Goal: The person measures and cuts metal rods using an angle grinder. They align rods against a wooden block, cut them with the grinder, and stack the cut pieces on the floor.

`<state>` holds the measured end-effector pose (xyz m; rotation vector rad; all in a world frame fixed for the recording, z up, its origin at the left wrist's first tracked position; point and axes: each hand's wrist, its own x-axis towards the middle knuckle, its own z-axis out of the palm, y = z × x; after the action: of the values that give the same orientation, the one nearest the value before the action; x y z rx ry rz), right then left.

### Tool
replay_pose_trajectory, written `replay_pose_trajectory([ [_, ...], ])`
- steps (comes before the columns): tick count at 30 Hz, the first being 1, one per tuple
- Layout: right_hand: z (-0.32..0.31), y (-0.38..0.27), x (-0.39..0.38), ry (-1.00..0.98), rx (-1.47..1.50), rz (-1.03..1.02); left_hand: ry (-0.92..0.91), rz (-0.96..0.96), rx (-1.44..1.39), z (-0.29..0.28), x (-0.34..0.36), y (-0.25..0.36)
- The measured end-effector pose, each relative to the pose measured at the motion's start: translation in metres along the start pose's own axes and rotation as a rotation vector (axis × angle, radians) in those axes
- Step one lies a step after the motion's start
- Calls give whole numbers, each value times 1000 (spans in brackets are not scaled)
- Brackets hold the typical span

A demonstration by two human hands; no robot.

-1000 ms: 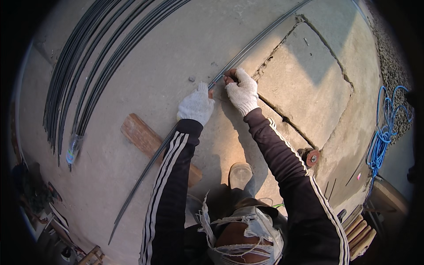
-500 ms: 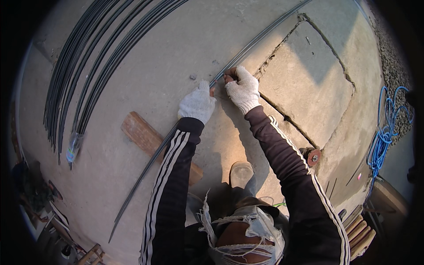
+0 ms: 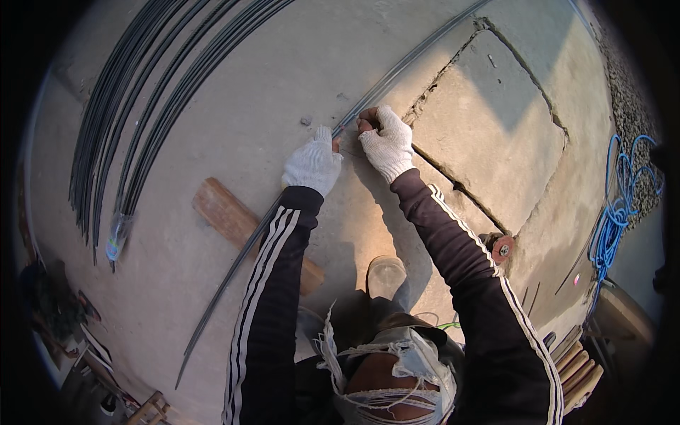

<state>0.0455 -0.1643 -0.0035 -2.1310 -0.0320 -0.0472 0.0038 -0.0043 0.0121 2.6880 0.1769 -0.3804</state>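
Note:
A thin bundle of long grey metal rods [image 3: 407, 62] runs diagonally across the concrete from upper right to lower left. My left hand [image 3: 312, 164], in a white fingerless knit glove, is closed around the bundle, and the rods pass out beneath my left forearm. Just to the right, my right hand [image 3: 387, 145], gloved alike, has its fingers curled in a pinch beside the rods. What lies between those fingertips, if anything, is too small to make out. Below my left hand the rods cross over a wooden plank [image 3: 230, 210].
More long rods [image 3: 106, 120] lie at the left, some with a clear plastic wrap [image 3: 119, 237] on their ends. A cracked concrete slab [image 3: 489, 120] is set in the floor. A tool with a reddish disc [image 3: 502, 248] and blue hose [image 3: 610, 230] lie at the right.
Both hands have shifted very slightly left, staying on or beside the rods. Their grips look the same.

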Motion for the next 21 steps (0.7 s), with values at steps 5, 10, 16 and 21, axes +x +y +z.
replay_pose_trajectory([
  [5,0,-2,3,-23,36,21,4,-3,19,-2,-1,0],
  [10,0,-2,7,-38,-30,-35,19,14,13,1,0,-3],
  [16,-4,0,9,-71,-123,-151,41,40,27,3,-1,-4],
  [21,-21,7,4,-138,-186,11,102,56,-15,2,-2,-4],
])
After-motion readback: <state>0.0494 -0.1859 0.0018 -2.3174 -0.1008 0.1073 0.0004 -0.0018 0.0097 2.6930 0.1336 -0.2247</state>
